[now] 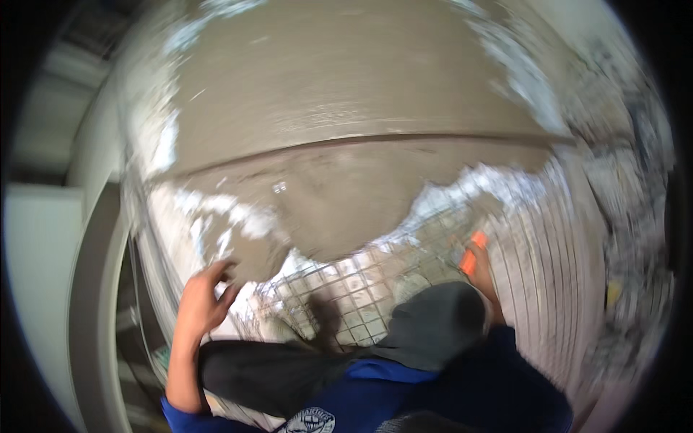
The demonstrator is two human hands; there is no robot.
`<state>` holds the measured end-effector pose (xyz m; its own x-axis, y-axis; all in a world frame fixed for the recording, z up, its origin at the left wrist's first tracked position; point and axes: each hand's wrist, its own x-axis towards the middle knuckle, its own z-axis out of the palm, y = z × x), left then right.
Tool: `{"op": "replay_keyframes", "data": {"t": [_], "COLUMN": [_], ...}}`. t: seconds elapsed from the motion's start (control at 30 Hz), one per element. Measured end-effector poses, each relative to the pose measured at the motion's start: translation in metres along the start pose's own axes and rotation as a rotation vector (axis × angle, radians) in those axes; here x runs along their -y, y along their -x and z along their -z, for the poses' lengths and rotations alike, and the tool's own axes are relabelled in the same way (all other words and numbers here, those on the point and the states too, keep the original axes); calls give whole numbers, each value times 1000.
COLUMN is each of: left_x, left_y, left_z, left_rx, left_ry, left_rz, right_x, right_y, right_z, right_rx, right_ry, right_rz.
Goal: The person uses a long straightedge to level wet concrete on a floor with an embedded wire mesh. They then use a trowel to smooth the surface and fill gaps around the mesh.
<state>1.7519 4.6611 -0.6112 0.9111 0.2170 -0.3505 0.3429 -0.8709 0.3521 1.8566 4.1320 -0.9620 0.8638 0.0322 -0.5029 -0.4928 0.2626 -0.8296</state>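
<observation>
Blue sleeves (462, 390) nearest camera. Left hand (202, 299) released, fingers spread, touching wet plaster (325, 144) edge on wire mesh (361, 281). Right hand (482, 270) grasping orange tool handle (473, 252), against mesh lower right.

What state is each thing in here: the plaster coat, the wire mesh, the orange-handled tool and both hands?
Plaster coat: wet-looking, grey-brown, covers the upper wall; lower edge ragged.
Wire mesh: bare below the plaster, partly smeared.
Orange-handled tool: gripped in the right hand, against the mesh; blade not visible.
Right hand: closed round the tool handle, mostly hidden behind the knee.
Left hand: bare, fingers spread, touching the plaster's lower edge.
</observation>
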Motion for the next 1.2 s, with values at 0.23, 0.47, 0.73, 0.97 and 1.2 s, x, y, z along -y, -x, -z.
{"op": "replay_keyframes", "data": {"t": [0.23, 0.47, 0.73, 0.97, 1.2], "left_x": [15, 53, 181, 319, 525], "left_y": [42, 64, 32, 107, 221], "left_z": [27, 54, 25, 124, 373], "left_rx": [18, -14, -33, -612, -598], "left_ry": [81, 79, 288, 233, -444], "left_rz": [68, 30, 148, 384, 740], "right_x": [87, 134, 81, 103, 149], "right_y": [3, -92, 24, 132, 185], "right_z": [-19, -338, -657, -748, -812], "right_rx": [-493, 524, 1143, 1111, 861], "right_ry": [1346, 1245, 1251, 1485, 1418], "right_rz": [356, 990, 965, 551, 334]}}
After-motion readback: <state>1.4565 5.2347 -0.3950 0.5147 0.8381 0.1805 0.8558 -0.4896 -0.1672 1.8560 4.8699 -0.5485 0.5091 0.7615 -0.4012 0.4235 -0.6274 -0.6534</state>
